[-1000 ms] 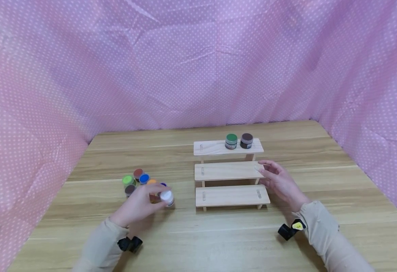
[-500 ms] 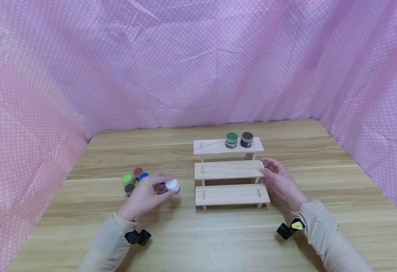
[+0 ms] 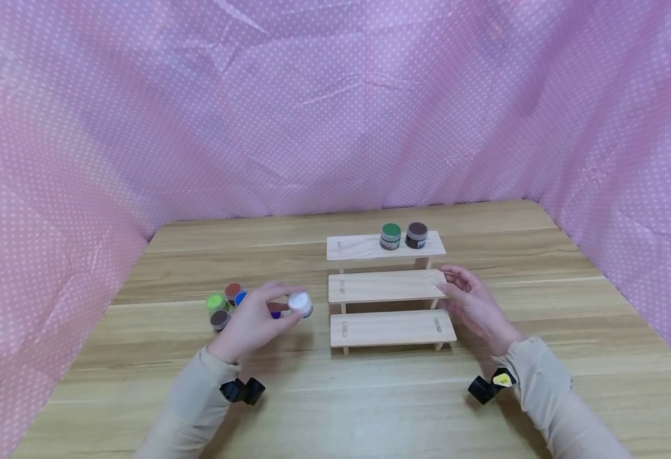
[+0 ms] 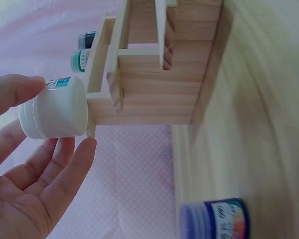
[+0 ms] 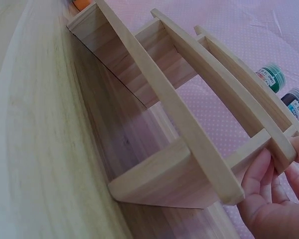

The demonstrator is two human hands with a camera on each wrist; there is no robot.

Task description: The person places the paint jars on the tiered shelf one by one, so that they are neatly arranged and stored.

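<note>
My left hand (image 3: 258,319) pinches a white paint jar (image 3: 300,304) by its sides, thumb opposite the fingers. The left wrist view shows this jar (image 4: 60,109) raised above the table, left of a three-step wooden display stand (image 3: 384,287). At the stand's right end, my right hand (image 3: 476,309) grips the tip of the middle shelf. In the right wrist view the fingers of that hand (image 5: 274,199) curl below the shelf's end, the thumb on its other side. On the top shelf stand a green paint jar (image 3: 390,236) and a dark brown one (image 3: 416,235).
Several more paint jars cluster on the table left of the stand: light green (image 3: 217,303), dark (image 3: 219,320), red-brown (image 3: 233,292) and blue (image 3: 240,298). A violet-blue jar (image 4: 214,219) lies beneath the left hand. Pink dotted cloth (image 3: 335,127) hangs behind the table.
My left hand has lifted the white jar from beside the cluster and carried it right and away from me, toward the stand. The right hand keeps its hold on the middle shelf.
</note>
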